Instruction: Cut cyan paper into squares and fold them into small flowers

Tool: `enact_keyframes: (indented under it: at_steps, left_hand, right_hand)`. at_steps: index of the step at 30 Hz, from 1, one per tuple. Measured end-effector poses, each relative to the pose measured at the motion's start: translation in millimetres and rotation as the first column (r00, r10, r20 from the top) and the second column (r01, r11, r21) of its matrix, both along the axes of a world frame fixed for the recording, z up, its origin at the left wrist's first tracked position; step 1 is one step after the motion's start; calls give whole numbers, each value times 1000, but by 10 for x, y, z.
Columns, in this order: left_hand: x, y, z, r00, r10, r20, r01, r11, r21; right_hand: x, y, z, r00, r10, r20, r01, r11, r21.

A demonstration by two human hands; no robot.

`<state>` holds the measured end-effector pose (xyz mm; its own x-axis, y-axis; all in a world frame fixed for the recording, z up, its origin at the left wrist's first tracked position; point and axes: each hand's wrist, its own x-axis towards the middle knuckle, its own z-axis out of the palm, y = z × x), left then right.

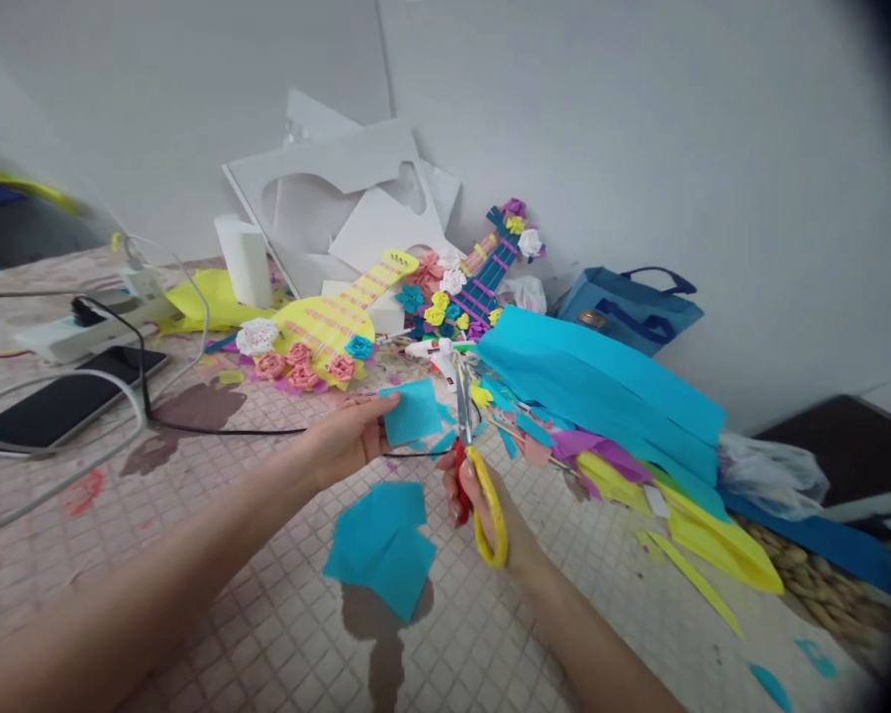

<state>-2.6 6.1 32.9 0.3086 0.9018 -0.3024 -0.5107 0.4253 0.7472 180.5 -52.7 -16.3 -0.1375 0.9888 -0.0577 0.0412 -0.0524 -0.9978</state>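
Observation:
Between the thumb and fingers of my left hand (pixel 352 433) is a square of blue crepe paper (pixel 414 411), held up over the table. My right hand (pixel 482 495) grips a pair of scissors (pixel 491 510) with red and yellow handles. Their blades point away from me, just right of the square, and look nearly closed. Below and between my hands, several cut blue paper pieces (pixel 386 545) lie overlapping on the tablecloth. Small blue scraps lie beyond the blades, close to a white glue gun (pixel 442 356).
A yellow paper guitar (pixel 334 332) and a dark blue one (pixel 488 282) with paper flowers lie at the back. Blue crepe paper (pixel 601 386) spreads on the right, near a blue bag (pixel 628 307). Left are a phone (pixel 74 396), a power strip (pixel 89 327) and cables.

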Motion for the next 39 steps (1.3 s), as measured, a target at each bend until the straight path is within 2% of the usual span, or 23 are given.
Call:
enact_keyframes:
  at_steps: [4,8,17,22,25,32,39]
  left_hand:
    - [-71,45,82,997,51,51,-52,999,6]
    - [-108,53,130,992,116,59,-117,993,10]
    - [-45,0,122,993,86,80,-87,996,15]
    - [-125,41,210,983,166,83,-168,985,27]
    - [-167,63,241,981,165,99,-171,984,50]
    - [-188,80,225,981,157,112,-169,980,106]
    - [-154,41,204,981,156,115,-166,983,75]
  right_hand:
    - [22,-38,-41,992,75,105,-74,997,-8]
    - [4,-72,-32,983,77,165,-82,996,24]
    - [21,-47,-73,985,77,156,-82,996,30]
    - [-4,-97,2,976,106,188,-112,994,19]
    - [-33,-118,65,967,136,213,-144,989,23]
    - [-43,-133,122,949,130,288,-155,986,64]
    - [-87,-144,161,946,114,304,-139,988,64]
